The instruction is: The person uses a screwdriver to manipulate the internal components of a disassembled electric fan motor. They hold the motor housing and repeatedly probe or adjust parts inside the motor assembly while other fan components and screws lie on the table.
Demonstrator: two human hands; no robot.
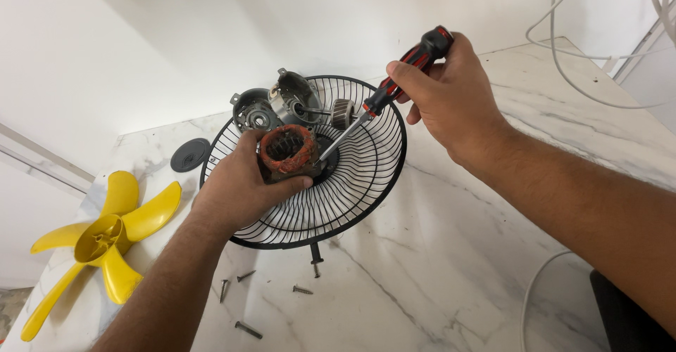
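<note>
Loose screws (pixel 248 329) lie nearest, on the marble table (pixel 451 267). Beyond them the left hand (pixel 236 183) is wrapped around the motor stator (pixel 287 153), holding it over the black wire fan guard (pixel 359 176). From upper right the right hand (pixel 451 95) grips the red-black screwdriver (pixel 380 98); its long shaft slants down-left, tip touching the stator's right side. Yellow fan blade (pixel 105 243) lies well apart on the left; motor housing parts (pixel 278 105) lie behind.

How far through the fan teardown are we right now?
Done: the yellow fan blade lies off to one side, loose screws sit on the marble table, and motor housing parts are apart. In hand: the left hand holds the motor stator over the black wire guard; the right hand works a screwdriver against it. Left: freeing the stator.
</note>
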